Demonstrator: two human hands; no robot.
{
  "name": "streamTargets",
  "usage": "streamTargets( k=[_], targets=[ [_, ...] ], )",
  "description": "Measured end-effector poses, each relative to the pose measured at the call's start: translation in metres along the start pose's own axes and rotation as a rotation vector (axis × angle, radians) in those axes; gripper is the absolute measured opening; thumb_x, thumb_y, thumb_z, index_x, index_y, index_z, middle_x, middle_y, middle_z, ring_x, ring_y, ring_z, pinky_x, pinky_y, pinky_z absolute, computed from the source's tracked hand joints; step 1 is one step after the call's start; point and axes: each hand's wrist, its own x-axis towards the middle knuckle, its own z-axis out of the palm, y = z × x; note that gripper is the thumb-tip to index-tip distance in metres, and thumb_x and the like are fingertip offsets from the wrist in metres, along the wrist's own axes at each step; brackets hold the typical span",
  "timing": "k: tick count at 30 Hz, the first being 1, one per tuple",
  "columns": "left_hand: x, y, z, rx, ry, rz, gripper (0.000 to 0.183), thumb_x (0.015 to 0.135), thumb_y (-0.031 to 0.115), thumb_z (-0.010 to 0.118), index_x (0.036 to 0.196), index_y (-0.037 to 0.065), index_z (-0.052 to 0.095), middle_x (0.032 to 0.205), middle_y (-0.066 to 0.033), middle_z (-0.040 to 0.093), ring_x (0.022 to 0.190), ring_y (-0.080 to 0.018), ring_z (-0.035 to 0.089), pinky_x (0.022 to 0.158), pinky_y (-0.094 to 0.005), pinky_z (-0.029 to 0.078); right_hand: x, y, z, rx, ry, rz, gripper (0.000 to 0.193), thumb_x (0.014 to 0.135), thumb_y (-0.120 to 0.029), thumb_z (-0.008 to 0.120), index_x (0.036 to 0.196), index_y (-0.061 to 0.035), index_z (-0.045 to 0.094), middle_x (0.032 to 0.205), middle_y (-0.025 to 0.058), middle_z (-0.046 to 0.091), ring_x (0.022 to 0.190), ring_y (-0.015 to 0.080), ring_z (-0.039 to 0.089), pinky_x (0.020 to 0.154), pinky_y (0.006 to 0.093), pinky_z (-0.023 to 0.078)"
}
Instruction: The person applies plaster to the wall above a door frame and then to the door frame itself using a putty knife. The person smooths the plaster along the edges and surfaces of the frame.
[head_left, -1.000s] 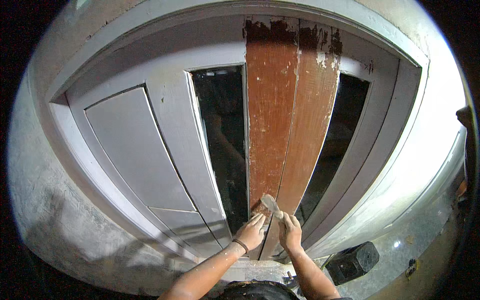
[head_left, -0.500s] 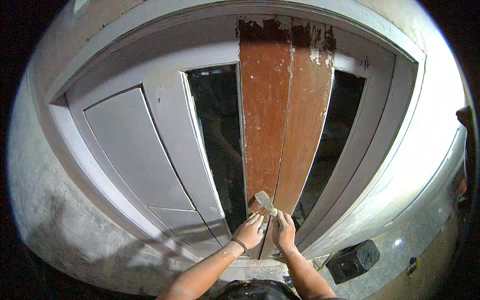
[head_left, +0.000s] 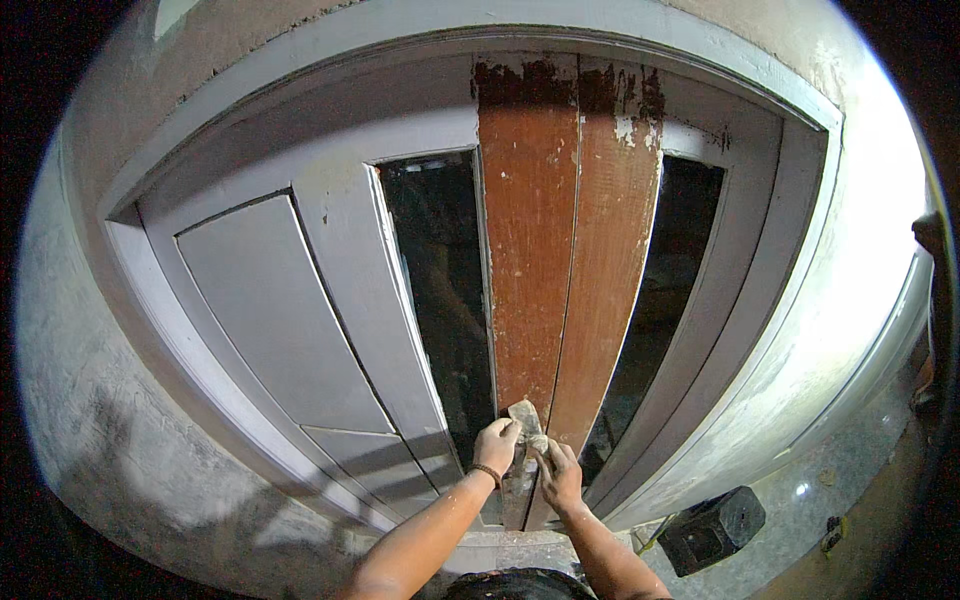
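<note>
My right hand is closed round the handle end of a putty knife, whose pale, smeared blade points up and away from me. Beside the blade, my left hand has its fingers bent and pressed together at the blade's left edge. What they pinch, if anything, is hidden. Both hands are dusted with pale residue. They are in front of the lower part of a door's stripped brown wood boards, which carry pale specks and patches of old paint near the top.
Dark glass panes flank the brown boards. To the left is a grey-painted door panel. A pale frame arches over the doorway. On the floor at lower right stands a black boxy thing, with a small dark object beyond it.
The putty knife has dropped slightly toward me. My left hand has moved up to its blade, its straighter fingers now bent in. My right hand has shifted a little nearer me. The whole view has tilted slightly.
</note>
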Motion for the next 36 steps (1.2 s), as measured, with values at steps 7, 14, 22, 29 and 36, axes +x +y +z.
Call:
streamTargets(
  k=[7,14,22,29,36],
  targets=[
    [0.000,0.000,0.002,0.062,0.051,-0.023,0.036,0.099,0.037,0.071,0.102,0.002,0.078,0.093,-0.0197,0.078,0.088,-0.0345,0.076,0.078,-0.0424,0.056,0.001,-0.003,-0.006,0.009,-0.025,-0.019,0.033,0.099,-0.012,0.070,0.131,-0.0043,0.068,0.115,0.0209,0.069,0.105,0.0418,0.069,0.090,0.0440,0.055],
    [-0.001,0.001,0.004,0.080,0.041,-0.041,0.035,0.099,0.036,0.070,0.105,0.003,0.079,0.094,-0.0199,0.078,0.089,-0.0336,0.077,0.079,-0.0414,0.056,-0.003,-0.008,-0.009,0.014,-0.022,-0.027,0.033,0.098,-0.010,0.069,0.131,-0.0046,0.067,0.113,0.0218,0.068,0.104,0.0427,0.068,0.088,0.0439,0.055],
    [-0.002,0.007,0.001,-0.040,0.038,-0.017,0.033,0.103,0.027,0.068,0.094,-0.004,0.075,0.083,-0.0069,0.076,0.077,-0.0149,0.069,0.074,-0.0324,0.053,-0.003,-0.008,-0.005,0.022,0.018,-0.018,0.034,0.098,-0.008,0.068,0.132,-0.0055,0.067,0.111,0.0222,0.067,0.102,0.0441,0.067,0.087,0.0454,0.054],
    [0.001,0.021,-0.002,-0.065,0.026,-0.033,0.032,0.105,0.027,0.067,0.097,-0.003,0.075,0.083,-0.0058,0.076,0.077,-0.0127,0.068,0.073,-0.0327,0.053,0.002,-0.018,-0.011,0.032,-0.007,-0.030,0.033,0.098,-0.009,0.068,0.131,-0.0067,0.066,0.106,0.0216,0.066,0.099,0.0438,0.067,0.085,0.0468,0.054],
    [0.000,0.011,-0.004,-0.039,-0.024,-0.002,0.032,0.103,0.029,0.068,0.093,0.000,0.075,0.082,-0.0099,0.078,0.075,-0.0184,0.072,0.072,-0.0360,0.054,0.002,-0.003,-0.005,-0.016,-0.005,0.002,0.031,0.098,-0.011,0.069,0.127,-0.0037,0.068,0.105,0.0232,0.065,0.096,0.0434,0.066,0.082,0.0459,0.053]
  ],
)
